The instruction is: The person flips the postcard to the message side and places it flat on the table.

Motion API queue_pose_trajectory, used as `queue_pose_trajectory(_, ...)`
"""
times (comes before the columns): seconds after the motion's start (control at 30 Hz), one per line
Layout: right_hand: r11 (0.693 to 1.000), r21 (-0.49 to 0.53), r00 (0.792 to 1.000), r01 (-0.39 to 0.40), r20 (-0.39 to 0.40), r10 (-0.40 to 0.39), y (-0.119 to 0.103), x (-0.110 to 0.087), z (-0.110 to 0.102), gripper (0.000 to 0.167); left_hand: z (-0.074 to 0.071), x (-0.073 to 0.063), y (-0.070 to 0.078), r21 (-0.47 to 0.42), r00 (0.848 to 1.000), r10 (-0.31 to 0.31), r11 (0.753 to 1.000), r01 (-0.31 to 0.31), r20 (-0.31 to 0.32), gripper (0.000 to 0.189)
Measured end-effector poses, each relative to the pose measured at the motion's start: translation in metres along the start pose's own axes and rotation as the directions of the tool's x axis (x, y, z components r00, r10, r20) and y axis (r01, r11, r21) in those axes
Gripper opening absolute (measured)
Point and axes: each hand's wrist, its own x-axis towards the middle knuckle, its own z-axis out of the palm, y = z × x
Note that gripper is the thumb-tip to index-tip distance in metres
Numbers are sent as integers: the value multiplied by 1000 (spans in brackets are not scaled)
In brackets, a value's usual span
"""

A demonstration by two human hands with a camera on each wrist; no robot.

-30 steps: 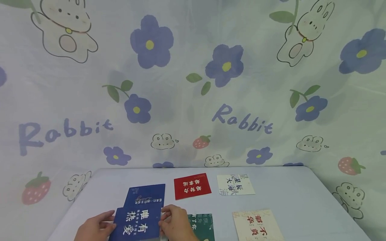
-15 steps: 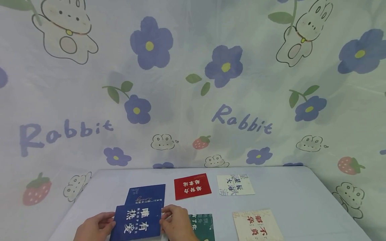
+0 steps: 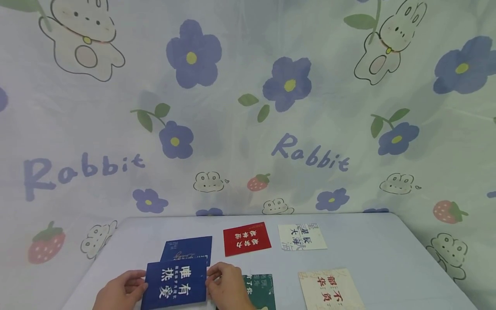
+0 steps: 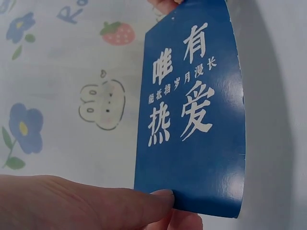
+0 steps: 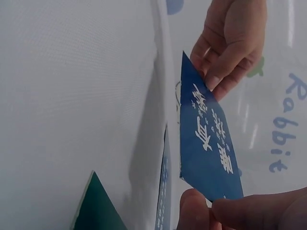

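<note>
A blue card with white Chinese characters (image 3: 174, 284) is held up off the table between both hands. My left hand (image 3: 122, 290) pinches its left edge, the thumb (image 4: 160, 203) lying on the printed face in the left wrist view. At the opposite edge my right hand (image 3: 228, 286) pinches it between thumb and finger. Behind it on the table lies another blue card (image 3: 190, 247), its near part hidden by the held one. A green card (image 3: 263, 288) lies beside my right hand, which partly covers it.
On the white table (image 3: 391, 258) lie a red card (image 3: 247, 239), a white card with blue characters (image 3: 302, 237), and a cream card with red characters (image 3: 331, 289). A rabbit-and-flower printed cloth (image 3: 240, 129) hangs behind the table.
The held blue card has risen slightly and tilted up more toward the camera, covering more of the blue card behind. Both hands keep their pinch; the other cards have stayed put.
</note>
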Motion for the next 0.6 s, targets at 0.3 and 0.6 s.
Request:
queue_pose_trajectory(0.3,1000,9,1000,-18,0,18,-2,0,-1,9,1,1,0,-26,1000,8,1000,-8,20,45)
queue_pose_trajectory(0.6,1000,-2,1000,1,-12,-1,-1,-1,-2,12,0,5,-5,3,999,26,1000,-26,41,44)
